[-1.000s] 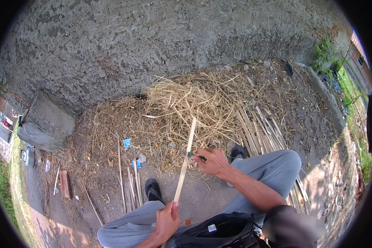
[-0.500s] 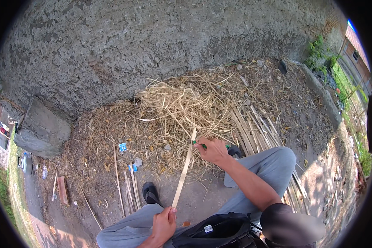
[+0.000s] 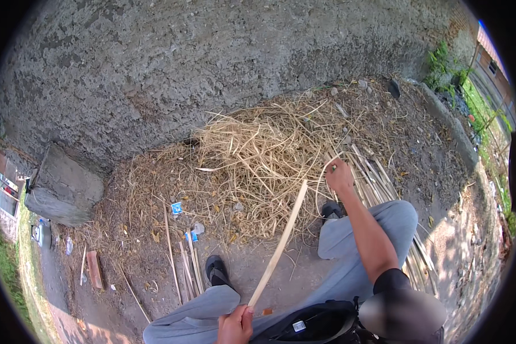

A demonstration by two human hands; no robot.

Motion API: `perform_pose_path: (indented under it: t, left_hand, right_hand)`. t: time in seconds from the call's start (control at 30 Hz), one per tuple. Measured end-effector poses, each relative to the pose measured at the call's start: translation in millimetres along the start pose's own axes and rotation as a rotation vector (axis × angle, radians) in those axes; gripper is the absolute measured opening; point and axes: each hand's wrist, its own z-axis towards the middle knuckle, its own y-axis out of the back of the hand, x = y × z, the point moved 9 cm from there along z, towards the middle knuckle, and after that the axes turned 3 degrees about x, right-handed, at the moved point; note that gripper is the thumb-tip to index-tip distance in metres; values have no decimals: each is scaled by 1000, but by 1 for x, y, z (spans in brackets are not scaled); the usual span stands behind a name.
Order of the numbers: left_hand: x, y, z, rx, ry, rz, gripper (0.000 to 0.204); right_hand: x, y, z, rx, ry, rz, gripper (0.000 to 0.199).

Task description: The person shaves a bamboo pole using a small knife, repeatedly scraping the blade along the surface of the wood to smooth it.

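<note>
A long pale bamboo strip (image 3: 279,246) slants up and away from my lap, its far end over bare ground beside the shavings. My left hand (image 3: 235,325) is closed round its near end, thumb on top. My right hand (image 3: 339,176) is closed and off the strip, out to the right of its far end. Inside those fingers the small green-handled knife is almost wholly hidden; only a dark green speck shows. A thin curled shaving (image 3: 317,186) hangs by the right hand. Ahead lies a heap of bamboo shavings (image 3: 258,155).
More strips (image 3: 375,178) lie in a bundle under my right leg, and several strips (image 3: 187,269) rest beside my left foot. A rough grey wall (image 3: 212,63) closes the far side. At left stand a concrete block (image 3: 69,186) and a brick (image 3: 94,269).
My right hand has left the strip and swung right and a little farther away, a shaving now curling beside it. The strip's far end has shifted right; my left hand still grips the near end.
</note>
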Motion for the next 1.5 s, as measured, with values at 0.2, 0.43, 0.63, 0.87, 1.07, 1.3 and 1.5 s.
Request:
perform_pose_path:
  t: [0.2,0.43,0.63,0.87,1.07,1.3,1.5]
  left_hand:
    - [65,35,17,-175,231,-219,23]
    - [54,25,42,-132,130,-222,26]
    - [51,22,44,-183,149,-166,25]
    - [47,20,43,-146,191,-376,28]
    - [59,9,45,-48,286,-647,30]
    - [56,0,40,2,336,-709,32]
    - [56,-15,24,42,270,-592,34]
  right_hand:
    - [47,7,-28,52,119,114,30]
    - [64,-101,-124,925,375,-704,33]
    - [125,-125,-187,1105,579,-188,36]
    - [177,-51,-172,636,401,346,21]
    - [186,-37,-185,522,489,530,19]
    - [206,-41,-216,552,750,469,18]
    - [197,-27,-201,364,753,356,18]
